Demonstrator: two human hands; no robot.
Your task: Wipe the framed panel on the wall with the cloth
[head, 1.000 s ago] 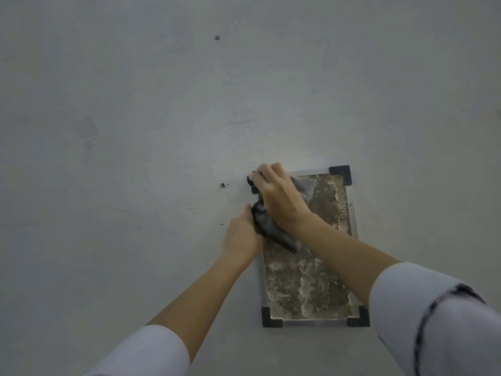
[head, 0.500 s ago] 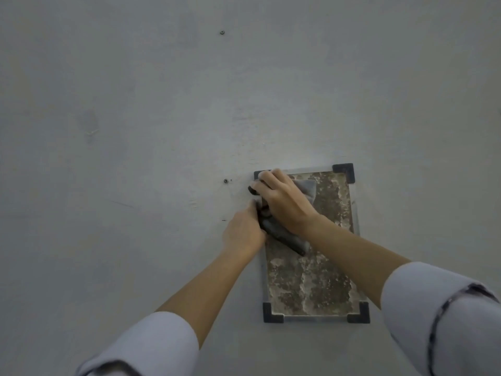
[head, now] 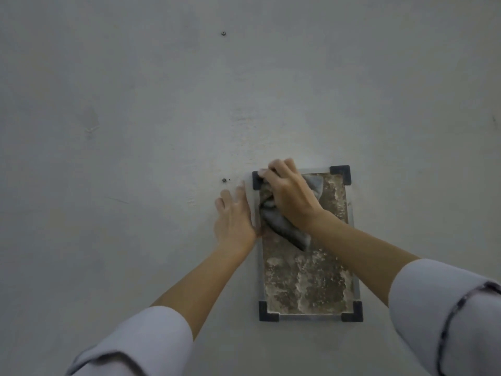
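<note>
Framed panel [head: 306, 272] fixed upright on grey wall [head: 135, 131], lower right of centre; black corner caps, pale rim, mottled brown face. Grey cloth [head: 284, 226] bunched at upper left corner, clenched under right hand [head: 291, 198], fingers curled over top rim. Left hand [head: 234, 218] flat, fingers spread, against left rim, gripping nothing. Lower panel uncovered. Two screws [head: 224, 180] left, above; bare wall all round.

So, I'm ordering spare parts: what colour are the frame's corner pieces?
Black, on a pale grey frame; the corner pieces show clearest in the head view.
</note>
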